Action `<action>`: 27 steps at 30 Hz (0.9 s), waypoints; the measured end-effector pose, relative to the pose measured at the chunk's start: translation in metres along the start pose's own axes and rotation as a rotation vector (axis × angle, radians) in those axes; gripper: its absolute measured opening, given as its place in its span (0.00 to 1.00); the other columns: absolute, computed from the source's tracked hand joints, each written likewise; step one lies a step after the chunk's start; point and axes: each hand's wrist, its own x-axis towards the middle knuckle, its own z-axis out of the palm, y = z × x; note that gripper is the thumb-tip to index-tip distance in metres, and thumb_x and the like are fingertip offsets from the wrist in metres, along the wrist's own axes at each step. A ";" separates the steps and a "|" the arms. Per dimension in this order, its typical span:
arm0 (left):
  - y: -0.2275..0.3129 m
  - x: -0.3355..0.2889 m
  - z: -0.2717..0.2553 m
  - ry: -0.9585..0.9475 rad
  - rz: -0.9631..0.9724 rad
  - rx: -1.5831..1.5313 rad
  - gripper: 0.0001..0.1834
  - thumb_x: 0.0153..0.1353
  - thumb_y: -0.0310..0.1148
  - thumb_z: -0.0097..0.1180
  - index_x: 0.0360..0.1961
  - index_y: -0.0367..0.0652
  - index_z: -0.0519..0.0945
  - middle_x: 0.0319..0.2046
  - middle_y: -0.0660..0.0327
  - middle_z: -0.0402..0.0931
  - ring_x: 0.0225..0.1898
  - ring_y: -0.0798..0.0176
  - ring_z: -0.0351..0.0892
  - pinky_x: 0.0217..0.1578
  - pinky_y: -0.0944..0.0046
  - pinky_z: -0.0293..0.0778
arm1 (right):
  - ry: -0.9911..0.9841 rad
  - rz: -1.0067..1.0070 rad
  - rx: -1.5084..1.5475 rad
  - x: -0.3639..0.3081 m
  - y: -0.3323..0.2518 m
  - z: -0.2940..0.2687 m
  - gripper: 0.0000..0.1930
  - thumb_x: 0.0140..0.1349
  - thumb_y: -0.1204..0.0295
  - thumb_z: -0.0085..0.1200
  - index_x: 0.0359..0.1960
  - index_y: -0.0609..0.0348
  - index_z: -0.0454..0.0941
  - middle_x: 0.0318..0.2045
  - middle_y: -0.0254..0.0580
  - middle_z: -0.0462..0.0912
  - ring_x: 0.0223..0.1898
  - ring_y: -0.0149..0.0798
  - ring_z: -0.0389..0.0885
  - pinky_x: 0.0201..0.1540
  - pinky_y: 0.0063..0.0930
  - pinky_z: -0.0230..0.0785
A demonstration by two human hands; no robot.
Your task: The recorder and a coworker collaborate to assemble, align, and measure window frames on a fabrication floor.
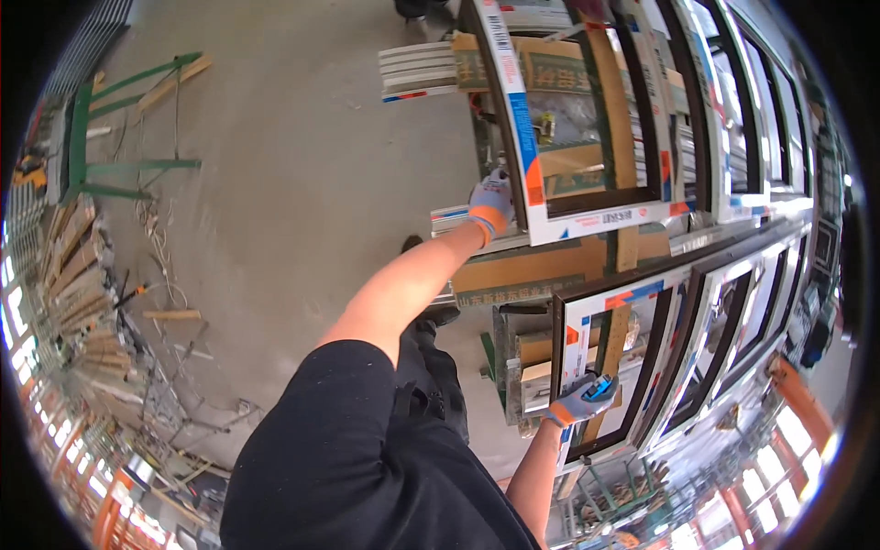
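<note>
My left hand (491,203), in a grey and orange glove, is closed at the outer edge of a large window frame (600,218) with a dark inner edge and white, blue and orange protective film. Its fingertips are partly hidden against the frame. Lower down, my right hand (579,403), gloved alike, has its fingers curled round a small blue and black tool (600,387), whose exact kind I cannot make out. That hand is in front of a second window frame (632,291), covered in similar film.
Several more frames (733,197) stand in rows to the right. Cardboard-wrapped profiles (532,275) lie beneath them, and white profiles (417,71) jut out at the far side. At left are a green metal stand (137,167) and stacked strips (92,321) beside the concrete floor (302,174).
</note>
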 end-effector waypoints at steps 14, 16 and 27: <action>0.099 -0.039 0.107 -0.501 0.138 1.242 0.24 0.59 0.32 0.58 0.58 0.47 0.73 0.59 0.48 0.70 0.56 0.44 0.76 0.51 0.51 0.77 | 0.055 -0.028 -0.254 0.016 0.031 -0.060 0.20 0.65 0.79 0.57 0.59 0.70 0.70 0.52 0.55 0.78 0.49 0.44 0.80 0.49 0.36 0.76; 0.102 -0.031 0.114 -0.705 0.125 1.388 0.23 0.59 0.32 0.56 0.57 0.46 0.74 0.58 0.50 0.73 0.53 0.47 0.79 0.48 0.52 0.79 | 0.059 -0.027 -0.239 0.018 0.035 -0.061 0.21 0.65 0.79 0.57 0.59 0.70 0.70 0.51 0.54 0.79 0.48 0.43 0.80 0.49 0.36 0.76; 0.131 -0.070 0.035 -0.280 -0.165 -0.033 0.13 0.68 0.35 0.56 0.48 0.38 0.75 0.35 0.55 0.81 0.33 0.65 0.81 0.32 0.63 0.78 | 0.064 0.112 0.002 0.009 0.006 -0.060 0.21 0.68 0.74 0.53 0.61 0.68 0.69 0.55 0.54 0.71 0.53 0.47 0.76 0.54 0.39 0.75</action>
